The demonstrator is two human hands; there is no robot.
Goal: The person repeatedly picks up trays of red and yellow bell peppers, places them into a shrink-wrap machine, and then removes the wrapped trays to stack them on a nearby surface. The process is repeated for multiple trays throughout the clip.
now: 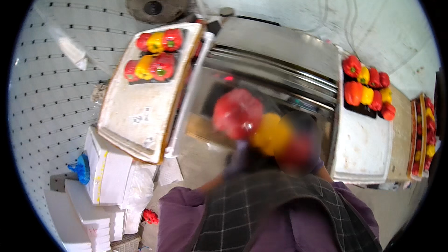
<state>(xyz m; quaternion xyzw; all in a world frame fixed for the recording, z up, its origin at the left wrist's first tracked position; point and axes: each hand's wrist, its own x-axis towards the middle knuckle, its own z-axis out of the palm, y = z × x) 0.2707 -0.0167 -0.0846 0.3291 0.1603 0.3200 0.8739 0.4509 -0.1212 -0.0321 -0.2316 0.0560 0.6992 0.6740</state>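
A row of bell peppers is raised before me over the wrapping machine (276,38): a large red pepper (238,113), a yellow pepper (271,134) and a blurred red pepper (297,152). My left hand (239,152), blurred and seemingly gloved, grips the row from below, near where the large red and the yellow one meet. At the row's right end is my right hand (317,166), mostly hidden behind a round dark smear in the picture; its fingers cannot be made out. Whether a tray lies under these peppers is too blurred to tell.
To the left, a white foam box lid (133,105) bears two wrapped pepper packs (154,66). On the right, a white tray (364,147) holds more pepper rows (365,94). A fan (157,0) stands behind; white boxes (108,168) are stacked at lower left.
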